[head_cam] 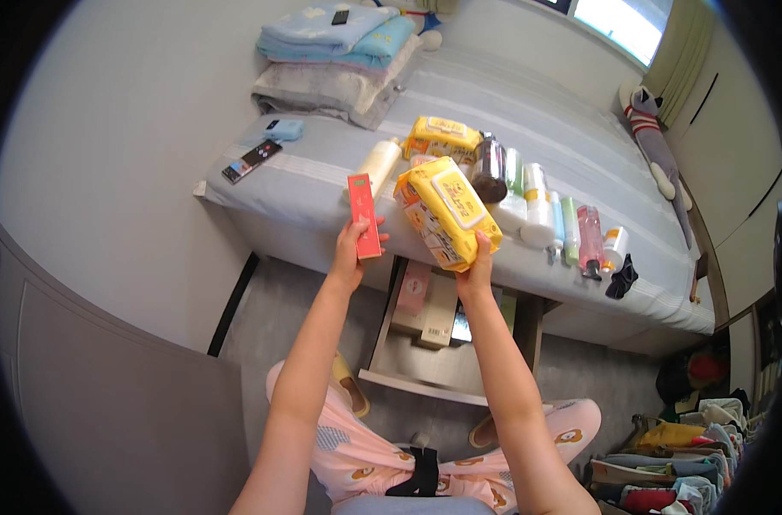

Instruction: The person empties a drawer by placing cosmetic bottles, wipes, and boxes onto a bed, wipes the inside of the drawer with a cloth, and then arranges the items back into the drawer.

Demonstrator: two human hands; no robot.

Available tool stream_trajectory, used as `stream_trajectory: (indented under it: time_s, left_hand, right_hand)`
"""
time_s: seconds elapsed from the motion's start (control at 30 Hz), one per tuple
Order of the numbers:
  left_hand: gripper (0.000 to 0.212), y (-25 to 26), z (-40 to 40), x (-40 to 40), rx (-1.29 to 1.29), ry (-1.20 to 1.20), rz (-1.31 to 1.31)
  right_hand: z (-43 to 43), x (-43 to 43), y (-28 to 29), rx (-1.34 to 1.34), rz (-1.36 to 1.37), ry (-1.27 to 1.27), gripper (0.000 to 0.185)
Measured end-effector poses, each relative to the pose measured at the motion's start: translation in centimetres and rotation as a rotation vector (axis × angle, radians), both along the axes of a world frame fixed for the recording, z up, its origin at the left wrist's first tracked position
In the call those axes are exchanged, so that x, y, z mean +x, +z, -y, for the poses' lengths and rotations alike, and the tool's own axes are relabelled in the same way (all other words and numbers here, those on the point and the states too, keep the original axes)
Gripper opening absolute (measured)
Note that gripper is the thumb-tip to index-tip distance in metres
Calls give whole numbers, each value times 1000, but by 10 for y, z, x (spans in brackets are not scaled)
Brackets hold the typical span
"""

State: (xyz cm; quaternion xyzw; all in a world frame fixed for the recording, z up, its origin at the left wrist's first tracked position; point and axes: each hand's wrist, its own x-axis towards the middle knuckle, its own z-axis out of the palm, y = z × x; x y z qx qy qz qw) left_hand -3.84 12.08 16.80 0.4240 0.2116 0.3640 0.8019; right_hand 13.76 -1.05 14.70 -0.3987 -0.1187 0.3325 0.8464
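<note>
My left hand [354, 243] grips a slim red box [364, 215], held upright over the bed's front edge. In my right hand [478, 261] is a yellow pack of wipes [452, 209] with a white lid. Behind them on the bed lie a cream bottle [381, 164] and another yellow wipes pack [440, 134]. A dark pump bottle [490, 168] is just right of that pack. Further right are several tubes and bottles, among them a pink pump bottle [589, 238]. Below my hands an open drawer [423, 386] holds several boxes, partly hidden by my right forearm.
On the bed's left are a smartphone [251, 161], a light blue case [284, 130] and folded bedding [333, 61]. A black cloth item [623, 278] lies near the right front edge. A plush toy [655, 141] rests far right. Hanging clothes [674, 463] fill the lower right.
</note>
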Motion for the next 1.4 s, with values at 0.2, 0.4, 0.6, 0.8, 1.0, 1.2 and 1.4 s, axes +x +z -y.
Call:
stream_trajectory:
  time_s: [0.2, 0.4, 0.6, 0.8, 1.0, 1.2, 1.4]
  left_hand:
    - [49, -13, 11, -31, -25, -27, -111]
    - [49, -20, 28, -42, 20, -69, -192]
    - [44, -30, 37, -40, -6, -72, -242]
    - [45, -43, 41, -29, -8, -112, -300]
    - [48, -57, 47, -18, -19, -208, -310]
    - [46, -89, 52, -7, 27, -331, -472]
    - [49, -120, 87, 15, -62, -542, -706]
  right_hand:
    - [109, -28, -56, -166, -11, 127, 53]
    - [186, -19, -115, -664, 54, 258, 44]
    - [173, -15, -148, -1016, 261, 508, 43]
    - [144, -22, -185, -871, 234, 812, 47]
    - [145, -10, -227, -1158, 365, 961, 37]
    - [152, -19, -260, -978, 365, 1056, 23]
    - [143, -15, -218, -806, 378, 591, 38]
